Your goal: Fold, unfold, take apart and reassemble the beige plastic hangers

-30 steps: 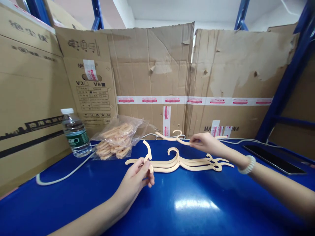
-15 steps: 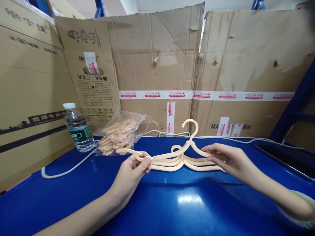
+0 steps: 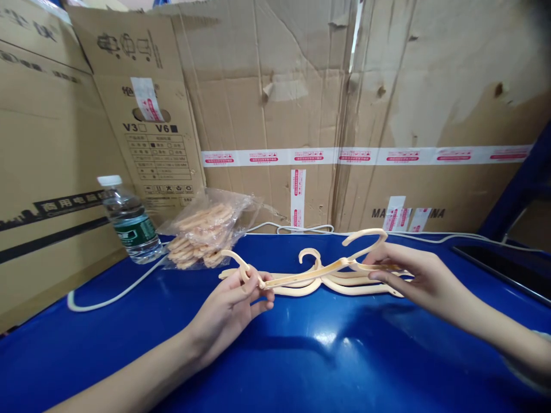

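Note:
A cream plastic clothes hanger (image 3: pixel 307 276) is held raised between both hands, tilted so its hook leans to the right. My left hand (image 3: pixel 232 310) pinches its left end, where a curved piece sticks up past the fingers. The other arm is in the grip of my right hand (image 3: pixel 407 278), thumb below and fingers above; its far end is partly hidden. Just behind and under it, more cream hangers (image 3: pixel 301 291) lie stacked on the blue table (image 3: pixel 293 367), one hook pointing up.
A clear plastic bag (image 3: pixel 206 229) of cream pieces lies at the back left, beside a water bottle (image 3: pixel 133 223). A white cable (image 3: pixel 116 307) runs along the back. Cardboard walls (image 3: pixel 267 115) enclose the table. A dark flat device (image 3: pixel 503 272) lies at right.
The held hanger has been turned, so its hook now leans right and its hollow side shows. My right hand has moved slightly up and right. The camera view has shifted a little.

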`<act>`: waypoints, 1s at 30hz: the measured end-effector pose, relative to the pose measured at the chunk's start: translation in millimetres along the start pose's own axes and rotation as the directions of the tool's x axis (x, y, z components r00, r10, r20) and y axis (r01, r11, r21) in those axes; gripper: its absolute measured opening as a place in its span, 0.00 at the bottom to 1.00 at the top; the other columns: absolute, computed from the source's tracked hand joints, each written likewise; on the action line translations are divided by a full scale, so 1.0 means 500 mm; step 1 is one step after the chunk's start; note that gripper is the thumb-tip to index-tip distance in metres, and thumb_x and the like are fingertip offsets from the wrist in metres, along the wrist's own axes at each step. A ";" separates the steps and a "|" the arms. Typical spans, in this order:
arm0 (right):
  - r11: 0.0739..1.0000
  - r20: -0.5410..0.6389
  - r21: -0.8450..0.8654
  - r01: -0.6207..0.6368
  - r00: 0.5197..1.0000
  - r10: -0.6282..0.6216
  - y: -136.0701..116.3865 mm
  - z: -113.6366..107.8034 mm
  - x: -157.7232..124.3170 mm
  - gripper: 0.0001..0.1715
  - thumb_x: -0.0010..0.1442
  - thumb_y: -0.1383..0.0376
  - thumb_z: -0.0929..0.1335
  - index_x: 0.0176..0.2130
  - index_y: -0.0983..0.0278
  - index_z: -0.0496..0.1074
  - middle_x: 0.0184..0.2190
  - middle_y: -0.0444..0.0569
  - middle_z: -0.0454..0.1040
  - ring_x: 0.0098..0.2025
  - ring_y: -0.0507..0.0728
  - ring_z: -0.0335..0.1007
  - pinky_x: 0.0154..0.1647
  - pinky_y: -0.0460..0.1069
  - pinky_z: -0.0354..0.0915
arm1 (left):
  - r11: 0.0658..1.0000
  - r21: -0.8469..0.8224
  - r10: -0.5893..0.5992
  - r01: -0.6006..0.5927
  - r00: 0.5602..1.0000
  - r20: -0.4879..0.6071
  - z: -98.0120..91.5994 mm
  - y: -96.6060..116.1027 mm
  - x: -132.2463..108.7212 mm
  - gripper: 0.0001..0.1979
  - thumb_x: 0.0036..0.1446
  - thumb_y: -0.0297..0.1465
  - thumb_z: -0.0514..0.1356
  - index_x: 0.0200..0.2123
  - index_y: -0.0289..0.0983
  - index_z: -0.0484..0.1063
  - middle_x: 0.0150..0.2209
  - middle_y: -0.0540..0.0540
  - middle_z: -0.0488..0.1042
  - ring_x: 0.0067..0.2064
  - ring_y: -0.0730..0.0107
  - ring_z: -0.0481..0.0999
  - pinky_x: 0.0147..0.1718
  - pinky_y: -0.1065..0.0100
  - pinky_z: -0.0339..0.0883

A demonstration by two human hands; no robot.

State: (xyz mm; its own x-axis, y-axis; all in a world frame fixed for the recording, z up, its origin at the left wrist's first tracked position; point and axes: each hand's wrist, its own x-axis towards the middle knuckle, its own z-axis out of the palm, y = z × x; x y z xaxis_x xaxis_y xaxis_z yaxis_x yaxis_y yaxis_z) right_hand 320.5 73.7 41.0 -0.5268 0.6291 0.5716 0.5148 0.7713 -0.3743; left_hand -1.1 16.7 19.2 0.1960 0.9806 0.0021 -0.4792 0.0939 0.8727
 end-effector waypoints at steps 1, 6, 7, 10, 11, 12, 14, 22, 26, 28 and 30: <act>1.000 -0.003 -0.009 0.006 1.000 -0.006 0.000 0.000 0.000 0.05 0.64 0.62 0.67 0.39 0.60 0.71 0.34 0.47 0.76 0.34 0.54 0.73 0.34 0.46 0.69 | 1.000 0.010 0.006 -0.006 1.000 0.012 0.000 0.000 0.000 0.07 0.55 0.31 0.67 0.30 0.36 0.72 0.38 0.46 0.73 0.36 0.68 0.72 0.37 0.67 0.69; 0.999 -0.029 -0.037 0.034 0.999 -0.035 -0.006 0.002 -0.003 0.04 0.64 0.63 0.67 0.38 0.60 0.72 0.34 0.47 0.76 0.35 0.55 0.74 0.34 0.47 0.70 | 0.999 0.035 0.010 -0.012 0.999 0.044 -0.004 0.000 0.000 0.06 0.56 0.31 0.66 0.30 0.36 0.73 0.37 0.46 0.73 0.35 0.69 0.72 0.36 0.68 0.68; 0.998 -0.034 -0.041 0.043 0.998 -0.045 -0.008 0.003 -0.004 0.04 0.63 0.63 0.67 0.38 0.60 0.72 0.35 0.47 0.76 0.35 0.55 0.74 0.34 0.47 0.70 | 0.999 0.042 0.005 -0.007 0.999 0.049 -0.004 0.001 0.000 0.06 0.56 0.31 0.66 0.30 0.35 0.73 0.36 0.46 0.73 0.35 0.69 0.72 0.36 0.68 0.68; 0.996 -0.042 -0.046 0.071 0.996 -0.073 -0.018 0.004 -0.004 0.05 0.64 0.64 0.66 0.39 0.60 0.72 0.35 0.48 0.76 0.37 0.56 0.74 0.35 0.48 0.70 | 0.998 0.065 0.001 -0.005 0.998 0.057 -0.006 0.001 0.000 0.08 0.55 0.32 0.67 0.30 0.34 0.73 0.31 0.48 0.72 0.33 0.71 0.72 0.35 0.70 0.67; 0.996 -0.043 -0.047 0.078 0.996 -0.080 -0.022 0.004 -0.003 0.05 0.64 0.65 0.65 0.39 0.60 0.71 0.35 0.49 0.76 0.37 0.56 0.74 0.35 0.49 0.70 | 0.997 0.072 0.005 -0.009 0.998 0.055 -0.006 0.001 0.000 0.08 0.55 0.32 0.67 0.29 0.34 0.73 0.30 0.48 0.72 0.32 0.71 0.72 0.34 0.71 0.67; 0.995 -0.043 -0.049 0.084 0.995 -0.086 -0.026 0.005 -0.003 0.05 0.64 0.65 0.65 0.39 0.61 0.71 0.35 0.49 0.75 0.37 0.57 0.74 0.35 0.49 0.70 | 0.997 0.078 0.011 -0.015 0.999 0.048 -0.006 0.001 0.001 0.09 0.55 0.32 0.67 0.28 0.34 0.73 0.29 0.48 0.72 0.32 0.72 0.72 0.33 0.71 0.67; 0.994 -0.044 -0.058 0.097 0.994 -0.100 -0.032 0.005 -0.003 0.05 0.64 0.66 0.65 0.40 0.60 0.71 0.35 0.49 0.75 0.37 0.56 0.73 0.35 0.49 0.69 | 0.996 0.089 0.026 -0.030 0.999 0.036 -0.007 -0.001 0.002 0.10 0.53 0.33 0.68 0.27 0.34 0.73 0.28 0.49 0.72 0.31 0.72 0.72 0.32 0.72 0.67; 0.990 0.021 -0.068 0.122 0.992 -0.121 -0.041 0.014 -0.018 0.04 0.65 0.67 0.64 0.40 0.59 0.68 0.34 0.47 0.73 0.34 0.55 0.71 0.33 0.48 0.67 | 0.992 0.116 0.065 -0.057 0.995 -0.069 -0.013 -0.006 0.005 0.15 0.44 0.35 0.74 0.25 0.33 0.72 0.26 0.50 0.72 0.27 0.73 0.71 0.29 0.72 0.66; 0.987 0.033 -0.074 0.145 0.989 -0.143 -0.048 0.019 -0.023 0.05 0.64 0.69 0.65 0.41 0.58 0.66 0.34 0.47 0.72 0.31 0.54 0.69 0.31 0.47 0.65 | 0.989 0.122 0.104 -0.088 0.986 -0.128 -0.009 -0.003 0.005 0.18 0.40 0.36 0.75 0.23 0.34 0.70 0.25 0.51 0.71 0.26 0.74 0.70 0.27 0.73 0.65; 0.983 0.033 -0.086 0.161 0.987 -0.159 -0.052 0.019 -0.023 0.06 0.64 0.69 0.65 0.41 0.58 0.66 0.34 0.46 0.72 0.31 0.53 0.68 0.31 0.47 0.65 | 0.988 0.122 0.112 -0.093 0.982 -0.155 -0.006 -0.002 0.005 0.20 0.38 0.36 0.76 0.23 0.34 0.69 0.25 0.51 0.71 0.25 0.74 0.70 0.26 0.73 0.65; 0.981 0.031 -0.092 0.170 0.985 -0.168 -0.056 0.018 -0.021 0.07 0.64 0.70 0.65 0.41 0.58 0.66 0.33 0.46 0.72 0.31 0.53 0.68 0.31 0.47 0.64 | 0.988 0.121 0.119 -0.099 0.978 -0.172 -0.003 -0.003 0.004 0.20 0.37 0.36 0.76 0.22 0.34 0.68 0.25 0.51 0.72 0.24 0.74 0.70 0.25 0.73 0.64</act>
State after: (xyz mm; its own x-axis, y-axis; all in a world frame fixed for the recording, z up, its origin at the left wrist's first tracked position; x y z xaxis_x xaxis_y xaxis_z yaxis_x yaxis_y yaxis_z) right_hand 305.6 46.2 38.7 -0.6267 0.4931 0.6034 0.4776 0.8549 -0.2026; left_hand -1.6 18.8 17.2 -0.0123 0.9997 0.0224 -0.3893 -0.0255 0.9208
